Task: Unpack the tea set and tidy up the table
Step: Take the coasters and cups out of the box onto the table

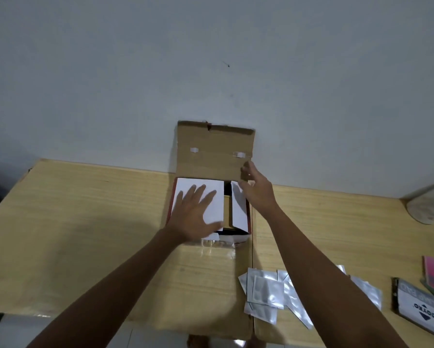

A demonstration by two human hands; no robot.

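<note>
Hands (196, 212) apparently atop box (214, 149) flaps

Cardboard box (214, 146) matt; foil packets (267, 290) glossy; table (85, 209) wood-grain.

There is one camera, worn on the person's head. It looks forward and down, close over the wooden counter (85, 209). The wall (211, 59) behind fills the top half. Both arms reach in from the bottom edge toward the open cardboard box (214, 149).
</note>
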